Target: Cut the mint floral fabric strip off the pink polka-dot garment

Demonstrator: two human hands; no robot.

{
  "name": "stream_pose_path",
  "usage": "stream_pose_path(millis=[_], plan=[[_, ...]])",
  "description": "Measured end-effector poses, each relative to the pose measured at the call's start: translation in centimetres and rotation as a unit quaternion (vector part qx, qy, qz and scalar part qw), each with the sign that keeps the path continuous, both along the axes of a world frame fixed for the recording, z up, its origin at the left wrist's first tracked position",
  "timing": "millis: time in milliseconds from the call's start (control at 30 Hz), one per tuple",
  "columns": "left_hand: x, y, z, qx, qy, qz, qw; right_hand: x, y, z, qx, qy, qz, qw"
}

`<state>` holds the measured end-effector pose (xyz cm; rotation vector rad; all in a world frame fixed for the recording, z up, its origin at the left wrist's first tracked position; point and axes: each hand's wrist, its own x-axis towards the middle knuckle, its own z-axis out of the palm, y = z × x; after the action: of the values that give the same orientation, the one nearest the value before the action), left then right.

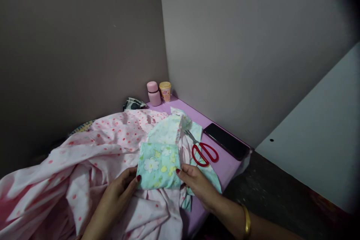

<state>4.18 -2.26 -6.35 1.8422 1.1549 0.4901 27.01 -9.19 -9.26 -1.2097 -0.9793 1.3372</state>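
A mint-green floral cloth piece (159, 165), roughly square, lies over pink dotted fabric (109, 135). My left hand (119, 191) pinches its lower left edge between thumb and fingers. At its right edge, my right hand (197, 182) holds it the same way. More mint floral cloth (165, 129) extends behind the square and to its right. Scissors with red handles (201, 153) rest on that cloth, just beyond my right hand, their blades pointing away to the upper left.
A black phone (226, 140) lies on the purple tabletop (187, 109) near its right edge. At the back corner stand a pink bottle (154, 94) and a yellow-lidded cup (165, 92). A dark checked cloth (133, 104) sits left of them. Grey walls border the table behind.
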Motion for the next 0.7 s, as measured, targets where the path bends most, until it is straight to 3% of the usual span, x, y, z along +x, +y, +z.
stream_pose_path(millis=[133,333,567,700], plan=[[0.1,-0.4,-0.3,-0.017,0.006,0.038,0.999,-0.5,-0.6,0.1,-0.009,0.030,-0.011,0.999],[0.7,-0.3,0.6,0.007,0.006,0.095,0.995,-1.5,-1.3,0.0,-0.069,0.107,-0.055,0.990],[0.6,0.2,-0.4,0.010,-0.019,0.105,0.994,-1.8,-2.3,-0.3,-0.058,0.125,-0.068,0.988],[0.5,0.1,-0.5,0.013,-0.030,0.078,0.996,-1.9,-2.7,-0.5,-0.060,0.128,-0.060,0.988]])
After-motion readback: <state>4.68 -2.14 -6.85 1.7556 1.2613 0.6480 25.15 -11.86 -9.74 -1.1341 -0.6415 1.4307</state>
